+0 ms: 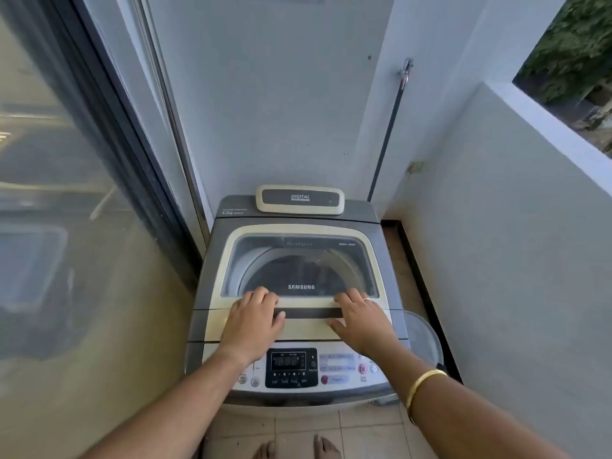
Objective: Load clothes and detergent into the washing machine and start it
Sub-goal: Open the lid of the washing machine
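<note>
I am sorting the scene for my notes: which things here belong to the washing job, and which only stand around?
Belong to the job:
washing machine
lid, shut, with left hand and right hand flat on its front edge
control panel

Only standing around:
basket beside the machine
tap on the wall
glass door

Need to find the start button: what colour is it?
Red symbol on a pale round button, head view.

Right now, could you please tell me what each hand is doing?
Left hand: open, flat on the closed lid, holding nothing.
Right hand: open, flat on the lid, holding nothing.
</note>
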Demonstrator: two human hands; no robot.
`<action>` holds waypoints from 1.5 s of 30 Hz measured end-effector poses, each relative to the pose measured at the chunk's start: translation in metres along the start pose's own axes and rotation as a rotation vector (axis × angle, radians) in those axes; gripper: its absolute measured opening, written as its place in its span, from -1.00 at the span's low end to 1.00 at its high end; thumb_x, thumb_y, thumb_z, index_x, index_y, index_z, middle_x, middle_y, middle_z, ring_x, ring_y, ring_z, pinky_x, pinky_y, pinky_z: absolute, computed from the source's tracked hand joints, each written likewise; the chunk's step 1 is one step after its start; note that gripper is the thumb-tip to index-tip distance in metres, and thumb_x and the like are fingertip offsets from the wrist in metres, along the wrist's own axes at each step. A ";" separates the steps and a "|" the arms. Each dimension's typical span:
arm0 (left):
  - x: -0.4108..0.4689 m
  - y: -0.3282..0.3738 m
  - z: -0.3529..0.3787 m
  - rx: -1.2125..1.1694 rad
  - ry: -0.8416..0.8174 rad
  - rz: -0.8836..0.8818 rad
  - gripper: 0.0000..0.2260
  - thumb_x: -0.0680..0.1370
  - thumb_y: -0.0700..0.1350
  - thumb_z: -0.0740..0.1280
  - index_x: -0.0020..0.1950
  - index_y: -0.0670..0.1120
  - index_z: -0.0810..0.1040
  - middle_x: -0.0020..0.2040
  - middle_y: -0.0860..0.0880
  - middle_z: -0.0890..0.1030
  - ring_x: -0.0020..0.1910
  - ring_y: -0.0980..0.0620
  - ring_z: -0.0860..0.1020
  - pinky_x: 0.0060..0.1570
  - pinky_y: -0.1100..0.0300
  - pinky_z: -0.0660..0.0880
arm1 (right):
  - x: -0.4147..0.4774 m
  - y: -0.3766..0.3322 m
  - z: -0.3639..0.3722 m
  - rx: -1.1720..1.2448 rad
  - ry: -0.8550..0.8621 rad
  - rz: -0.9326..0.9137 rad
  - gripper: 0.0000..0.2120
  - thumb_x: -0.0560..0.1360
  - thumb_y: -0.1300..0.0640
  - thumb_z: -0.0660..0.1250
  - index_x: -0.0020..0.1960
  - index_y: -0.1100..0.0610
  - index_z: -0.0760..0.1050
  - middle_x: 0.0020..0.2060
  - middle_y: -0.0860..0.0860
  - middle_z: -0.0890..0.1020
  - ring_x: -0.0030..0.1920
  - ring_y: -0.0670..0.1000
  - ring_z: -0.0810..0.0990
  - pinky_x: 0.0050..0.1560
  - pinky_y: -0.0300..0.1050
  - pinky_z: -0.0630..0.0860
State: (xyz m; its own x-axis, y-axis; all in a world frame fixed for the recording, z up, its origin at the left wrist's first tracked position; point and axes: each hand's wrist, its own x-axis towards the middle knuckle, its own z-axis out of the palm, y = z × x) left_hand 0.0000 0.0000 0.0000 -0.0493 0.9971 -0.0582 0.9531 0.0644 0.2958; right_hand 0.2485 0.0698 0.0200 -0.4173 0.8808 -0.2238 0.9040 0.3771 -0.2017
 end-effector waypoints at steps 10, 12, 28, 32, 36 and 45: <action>0.022 0.007 -0.036 -0.017 -0.346 -0.035 -0.69 0.73 0.27 0.27 0.02 0.05 0.48 0.03 0.05 0.59 0.02 -0.01 0.58 0.10 0.02 0.52 | 0.020 -0.007 -0.038 0.023 -0.292 0.067 -0.70 0.67 -0.12 0.36 0.20 0.10 0.61 0.07 0.05 0.65 0.05 0.09 0.63 0.20 0.08 0.65; 0.029 0.007 -0.049 -0.129 -0.439 -0.057 -0.62 0.72 0.29 0.29 0.02 -0.02 0.54 0.03 0.00 0.64 -0.07 -0.01 0.57 0.03 -0.01 0.55 | 0.023 -0.009 -0.052 0.029 -0.363 0.069 -0.68 0.67 -0.12 0.35 0.13 0.14 0.64 0.02 0.08 0.69 0.02 0.13 0.66 0.17 0.10 0.66; 0.106 0.021 -0.206 -0.177 -0.238 0.132 -0.76 0.55 0.14 0.63 0.05 0.10 0.65 0.02 0.13 0.67 0.05 0.06 0.65 0.09 0.09 0.60 | 0.064 -0.005 -0.208 0.212 -0.060 -0.005 -0.81 0.58 -0.09 0.49 -0.01 0.02 0.63 -0.04 -0.05 0.65 0.03 0.03 0.62 0.13 -0.02 0.58; 0.132 0.020 -0.227 -0.218 -0.140 0.151 -0.75 0.53 0.09 0.66 0.07 0.06 0.68 0.02 0.08 0.70 0.02 0.04 0.67 0.08 0.09 0.60 | 0.078 -0.007 -0.235 0.205 0.003 -0.052 -0.77 0.55 -0.05 0.54 0.07 0.02 0.59 -0.02 -0.04 0.63 0.03 0.03 0.61 0.12 -0.08 0.55; 0.157 0.017 -0.238 -0.238 -0.059 0.177 -0.76 0.54 0.07 0.65 0.07 0.03 0.69 0.03 0.06 0.69 0.04 0.02 0.66 0.11 0.05 0.60 | 0.096 -0.009 -0.250 0.183 0.102 -0.045 -0.75 0.55 -0.04 0.56 0.09 0.03 0.57 -0.02 -0.04 0.63 0.02 0.04 0.61 0.09 -0.08 0.52; 0.210 0.012 -0.244 -0.230 0.154 0.200 -0.74 0.53 0.06 0.66 0.06 -0.01 0.67 0.04 0.06 0.67 0.07 -0.02 0.62 0.09 0.03 0.54 | 0.149 -0.018 -0.267 0.009 0.289 -0.006 -0.72 0.55 -0.13 0.53 0.13 0.00 0.57 0.01 -0.03 0.65 0.03 0.05 0.61 0.20 0.09 0.60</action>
State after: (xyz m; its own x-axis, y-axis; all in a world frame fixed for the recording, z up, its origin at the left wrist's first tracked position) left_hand -0.0722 0.2196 0.2237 0.0701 0.9843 0.1620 0.8571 -0.1425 0.4951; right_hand 0.1948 0.2711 0.2451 -0.3780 0.9240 0.0580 0.9001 0.3815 -0.2106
